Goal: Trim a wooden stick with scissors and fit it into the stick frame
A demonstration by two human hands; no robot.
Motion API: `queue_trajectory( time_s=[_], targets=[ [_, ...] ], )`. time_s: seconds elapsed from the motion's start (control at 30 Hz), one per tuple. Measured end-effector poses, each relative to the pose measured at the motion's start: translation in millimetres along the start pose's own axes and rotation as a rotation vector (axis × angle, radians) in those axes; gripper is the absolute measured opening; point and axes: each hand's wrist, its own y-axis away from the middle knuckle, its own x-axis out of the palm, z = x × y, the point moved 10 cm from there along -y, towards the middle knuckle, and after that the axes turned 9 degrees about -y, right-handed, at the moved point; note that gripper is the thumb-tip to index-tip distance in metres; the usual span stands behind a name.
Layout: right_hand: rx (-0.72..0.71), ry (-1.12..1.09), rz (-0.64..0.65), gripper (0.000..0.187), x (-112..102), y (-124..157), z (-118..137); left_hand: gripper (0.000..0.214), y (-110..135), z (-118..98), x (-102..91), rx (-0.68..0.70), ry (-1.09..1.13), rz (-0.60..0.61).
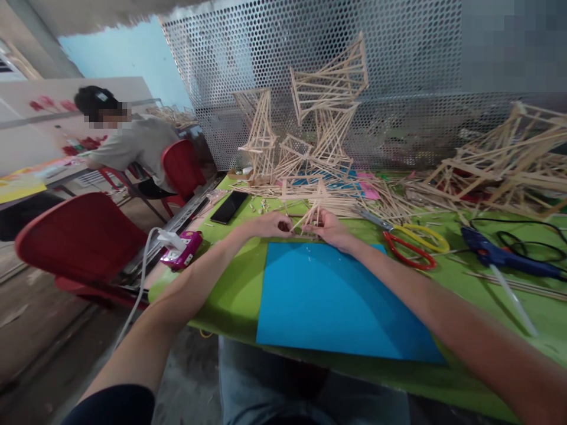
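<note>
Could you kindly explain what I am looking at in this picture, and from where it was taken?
There is no machine here: a camera worn on a person's head looks forward and down along both bare arms. The left hand and right hand meet on a small frame of thin wooden sticks, each pinching it. They work over a green table, just beyond a blue paper sheet. To the right lie red and yellow-handled scissors and a blue glue gun. A black phone lies to the left. Finished stick towers stand against a perforated metal screen. Another person sits at a farther table on the left.
</note>
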Motion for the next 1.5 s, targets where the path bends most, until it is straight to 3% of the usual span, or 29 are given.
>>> queue_trajectory(
  time_s=[0.2,0.33,0.53,1.07,1.5],
  targets=[
    [0.023,0.014,0.006,0.057,1.2,3.5,1.7,0.024,1.2,0.6,-0.8,-0.036,-0.013,0.002],
    [-0.036,0.062,-0.013,0.054,-1.1,4.3,8.6,0.026,2.3,-0.4,-0.7,-0.045,-0.014,0.013],
    [0.022,0.041,0.013,0.065,1.4,2.3,-2.4,0.029,0.8,2.8,0.8,-0.034,-0.027,-0.003],
    [-0.028,0.166,-0.008,0.043,5.0,8.3,9.2,0.025,0.4,-0.7,-1.0,-0.003,0.003,0.005],
    [0.008,0.068,0.030,0.050,5.8,6.2,2.2,0.031,1.5,1.9,-1.0,-0.041,-0.029,-0.004]
  ],
)
